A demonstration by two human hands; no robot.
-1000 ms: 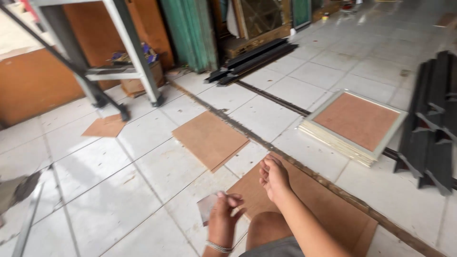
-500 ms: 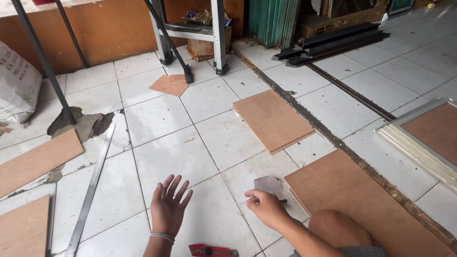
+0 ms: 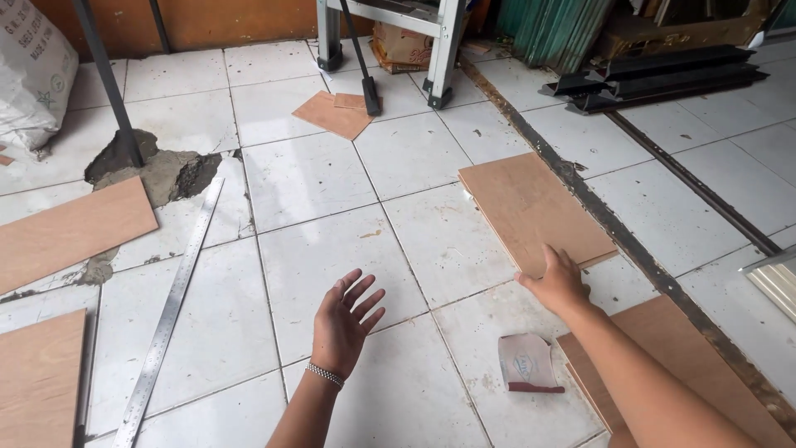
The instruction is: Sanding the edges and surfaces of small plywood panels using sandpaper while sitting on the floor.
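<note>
Head view: six plywood boards; right hand [image 3: 557,282] fingers flat on one board [image 3: 535,211]; left hand [image 3: 344,319] spread, empty; white sack [image 3: 33,70] at ten o'clock.

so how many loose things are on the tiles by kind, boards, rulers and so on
brown boards: 6, the right hand touches one; others
steel ruler: 1
sandpaper piece: 1
white sack: 1
total: 9
</note>
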